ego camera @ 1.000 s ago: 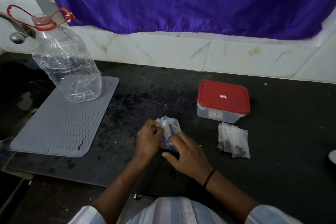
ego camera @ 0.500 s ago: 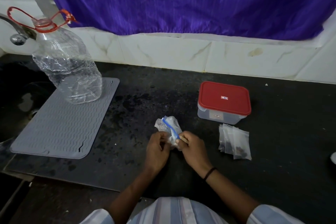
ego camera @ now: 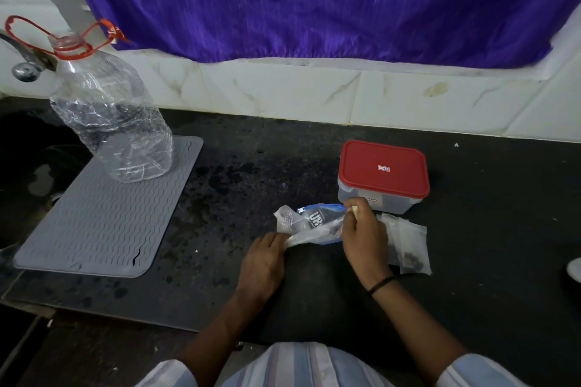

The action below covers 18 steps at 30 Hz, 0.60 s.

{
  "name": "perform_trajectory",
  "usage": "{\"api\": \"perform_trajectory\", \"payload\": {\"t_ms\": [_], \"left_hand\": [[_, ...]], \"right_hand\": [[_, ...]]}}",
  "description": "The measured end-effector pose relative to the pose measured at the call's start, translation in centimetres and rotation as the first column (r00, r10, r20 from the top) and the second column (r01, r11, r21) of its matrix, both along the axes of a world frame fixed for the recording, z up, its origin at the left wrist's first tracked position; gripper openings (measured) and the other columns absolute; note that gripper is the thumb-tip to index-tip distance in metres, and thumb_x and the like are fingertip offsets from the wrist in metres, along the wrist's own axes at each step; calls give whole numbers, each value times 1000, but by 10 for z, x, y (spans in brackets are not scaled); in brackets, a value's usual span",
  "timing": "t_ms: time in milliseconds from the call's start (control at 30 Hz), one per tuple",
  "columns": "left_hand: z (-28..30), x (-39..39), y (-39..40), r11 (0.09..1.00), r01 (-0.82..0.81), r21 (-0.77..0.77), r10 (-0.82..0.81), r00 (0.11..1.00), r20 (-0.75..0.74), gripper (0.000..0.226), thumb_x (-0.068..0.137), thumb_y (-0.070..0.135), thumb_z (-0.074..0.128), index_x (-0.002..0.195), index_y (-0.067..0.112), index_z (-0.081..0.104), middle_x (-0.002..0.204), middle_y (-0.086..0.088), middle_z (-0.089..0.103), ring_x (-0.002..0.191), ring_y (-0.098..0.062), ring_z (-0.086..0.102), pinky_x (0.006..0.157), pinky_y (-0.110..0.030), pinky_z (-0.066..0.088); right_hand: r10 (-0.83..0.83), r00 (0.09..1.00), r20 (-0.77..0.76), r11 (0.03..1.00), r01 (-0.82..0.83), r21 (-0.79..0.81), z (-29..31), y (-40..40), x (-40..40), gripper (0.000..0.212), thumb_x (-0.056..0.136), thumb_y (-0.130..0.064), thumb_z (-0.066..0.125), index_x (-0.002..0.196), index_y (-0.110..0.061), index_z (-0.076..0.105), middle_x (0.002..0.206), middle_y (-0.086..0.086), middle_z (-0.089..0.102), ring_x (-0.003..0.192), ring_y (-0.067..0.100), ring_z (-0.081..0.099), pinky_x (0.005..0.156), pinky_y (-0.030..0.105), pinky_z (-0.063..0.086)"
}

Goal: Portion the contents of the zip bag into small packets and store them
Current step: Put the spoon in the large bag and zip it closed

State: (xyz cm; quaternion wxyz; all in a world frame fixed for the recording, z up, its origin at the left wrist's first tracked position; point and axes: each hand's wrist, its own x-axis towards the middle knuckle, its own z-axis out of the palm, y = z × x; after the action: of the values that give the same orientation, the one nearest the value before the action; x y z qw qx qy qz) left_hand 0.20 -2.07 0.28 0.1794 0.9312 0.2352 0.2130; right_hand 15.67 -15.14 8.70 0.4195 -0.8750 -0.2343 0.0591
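A clear zip bag (ego camera: 311,223) with a blue zip strip lies stretched out on the dark counter (ego camera: 251,173). My left hand (ego camera: 264,264) pinches its lower left corner. My right hand (ego camera: 364,236) grips its right end near the blue strip. Small clear packets (ego camera: 408,242) with dark bits inside lie just right of my right hand, partly hidden by it. A clear box with a red lid (ego camera: 383,173) stands shut behind the bag.
A grey ribbed mat (ego camera: 94,223) lies at the left with a crumpled clear bottle (ego camera: 110,116) on it. A tap (ego camera: 25,66) and a sink are at the far left. White tiles and a purple curtain (ego camera: 314,0) rise behind the counter.
The bag was bunched up between both hands. My hands have pulled apart, the right one moving right toward the box, and the bag is now spread out flat.
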Motion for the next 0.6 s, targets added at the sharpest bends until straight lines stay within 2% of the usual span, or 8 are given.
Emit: {"api": "perform_trajectory", "payload": {"t_ms": [133,200,267,300,367,433,533,600], "left_hand": [[6,-10,5,988,68,-140,-52,992,116,35,93,21,43,118,15,66,109,-1,70,96,-14,62,87,-22,45],[13,-14,7,961,91,-260,-41,981,189,29,95,26,45,108,15,69,101,3,70,91,-9,62,82,-22,46],[19,-15,7,914,71,-401,53,956,289,21,93,24,47,87,14,65,81,3,65,74,-12,60,66,-28,46],[23,-14,6,884,52,-465,121,934,335,21,92,23,48,80,14,62,74,2,61,68,-14,59,60,-31,45],[31,-9,3,807,17,-590,264,883,387,20,92,26,52,78,15,60,71,2,60,65,-13,58,57,-33,46],[39,-3,-1,704,3,-710,392,832,393,18,94,27,58,80,16,62,71,3,62,66,-10,58,57,-32,48],[46,5,-4,579,61,-813,464,795,391,11,95,20,67,87,13,65,77,-5,68,72,-17,65,62,-36,56],[49,7,-5,488,125,-864,478,790,384,9,93,20,69,92,12,65,85,-15,70,76,-27,67,66,-45,59]], "right_hand": [[0,994,-107,988,16,152,8,-1,13,17,97,-15,50,84,-19,61,75,-8,63,75,13,62,68,35,50],[92,980,-178,964,-43,263,16,-1,17,22,98,-23,56,78,-15,62,64,-7,61,59,6,56,57,31,45],[269,906,-326,909,-127,396,27,-4,18,19,92,-32,66,105,-18,67,73,-7,63,56,1,52,50,22,43],[352,871,-343,886,-192,421,29,-6,20,42,85,-38,72,123,-22,62,87,-7,66,61,1,53,53,19,46],[472,844,-254,867,-392,308,27,-7,21,83,70,-50,82,141,-27,46,113,-11,63,68,-2,51,65,14,47],[534,822,-199,845,-508,168,20,-4,11,97,63,-51,87,145,-30,39,125,-17,54,83,-14,53,77,7,45],[529,836,-143,843,-538,-24,-4,2,-2,79,70,-53,81,137,-35,44,132,-14,52,119,-7,50,99,17,44],[507,855,-113,850,-517,-103,-16,4,-8,57,79,-51,73,127,-35,47,126,-14,57,118,2,53,97,27,49]]}}
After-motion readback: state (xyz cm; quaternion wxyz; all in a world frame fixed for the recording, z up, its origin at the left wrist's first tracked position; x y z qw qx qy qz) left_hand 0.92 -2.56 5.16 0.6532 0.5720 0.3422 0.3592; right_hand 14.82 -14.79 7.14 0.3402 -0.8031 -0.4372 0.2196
